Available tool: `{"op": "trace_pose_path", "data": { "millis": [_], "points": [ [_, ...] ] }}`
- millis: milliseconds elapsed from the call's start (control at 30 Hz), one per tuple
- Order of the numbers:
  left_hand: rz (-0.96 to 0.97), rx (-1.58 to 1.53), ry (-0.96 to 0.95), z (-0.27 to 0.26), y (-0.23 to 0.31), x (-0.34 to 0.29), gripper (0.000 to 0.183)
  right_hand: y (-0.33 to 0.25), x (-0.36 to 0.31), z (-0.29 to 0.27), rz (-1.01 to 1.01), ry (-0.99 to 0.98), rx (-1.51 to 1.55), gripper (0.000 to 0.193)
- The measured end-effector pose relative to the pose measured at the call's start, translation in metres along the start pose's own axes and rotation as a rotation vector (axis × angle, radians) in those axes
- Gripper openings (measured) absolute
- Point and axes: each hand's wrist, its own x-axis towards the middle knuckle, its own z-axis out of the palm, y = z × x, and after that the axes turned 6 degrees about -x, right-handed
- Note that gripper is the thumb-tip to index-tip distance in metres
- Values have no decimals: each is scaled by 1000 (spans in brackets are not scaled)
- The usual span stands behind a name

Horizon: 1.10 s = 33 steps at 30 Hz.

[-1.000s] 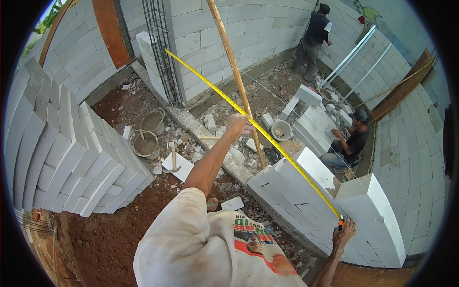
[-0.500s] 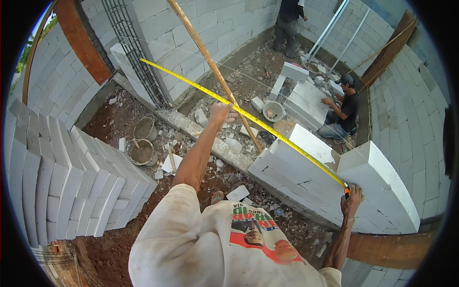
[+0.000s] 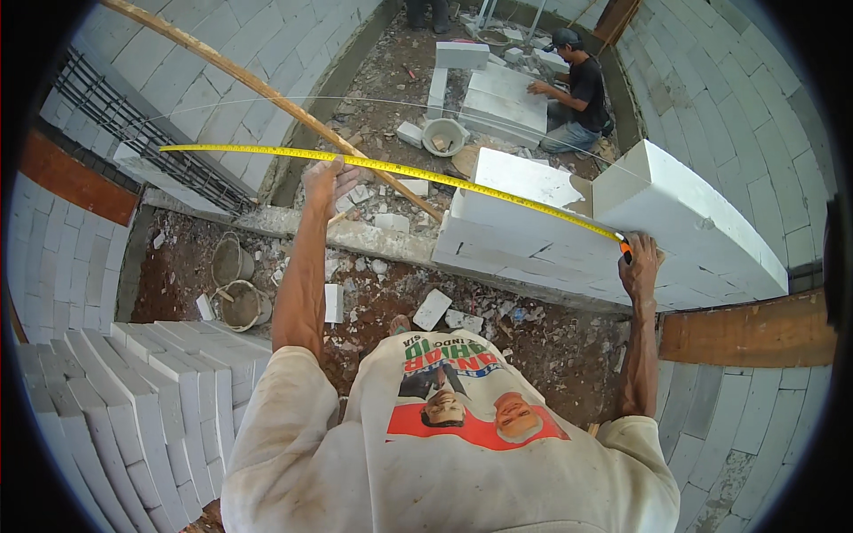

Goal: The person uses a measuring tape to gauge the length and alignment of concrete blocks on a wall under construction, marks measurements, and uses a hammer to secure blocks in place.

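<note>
A yellow tape measure blade (image 3: 462, 184) stretches across the view, slightly bowed. Its far end reaches the upright rebar cage (image 3: 155, 133) on the left. My left hand (image 3: 322, 185) is raised at the blade, thumb and forefinger pinching its lower edge while the other fingers stick out loosely. At the right, my right hand (image 3: 641, 266) is wrapped around the orange and black tape case (image 3: 625, 249), held against the low white block wall (image 3: 542, 240). Part of the case is hidden by the fingers.
A wooden pole (image 3: 258, 84) slants behind the blade, and a thin string crosses above. Beyond the wall a crouching co-worker (image 3: 582, 93) touches white blocks (image 3: 506, 98) near a bucket (image 3: 444, 136). Two more buckets (image 3: 243, 306) stand left; stacked blocks (image 3: 160, 391) rise nearby. Rubble covers the ground.
The view has turned, so the blade lies more level and the rebar cage sits further left. Both hands keep their hold on the tape measure. The standing person has mostly left the frame.
</note>
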Motion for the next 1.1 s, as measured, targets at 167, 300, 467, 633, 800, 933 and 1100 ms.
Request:
{"op": "trace_pose_path", "data": {
  "millis": [167,300,467,633,800,933,1100],
  "points": [
    [-35,32,26,0,-1,2,31,-4,1,-2,39,-40,18,53],
    [-27,23,-3,2,1,3,31,-4,1,-1,40,-40,0,54],
    [-36,19,-17,2,3,3,32,-5,0,0,32,-15,-15,55],
    [-41,-17,-35,2,-1,3,31,-4,1,1,67,-54,-14,53],
    [-42,-47,-24,2,-7,1,31,-4,3,-1,94,-97,8,50],
    [-44,-30,20,2,-5,1,32,-5,4,-3,38,-12,-9,51],
    [-38,-10,12,2,-6,2,32,-6,4,-4,59,-30,16,49]
  ]
}}
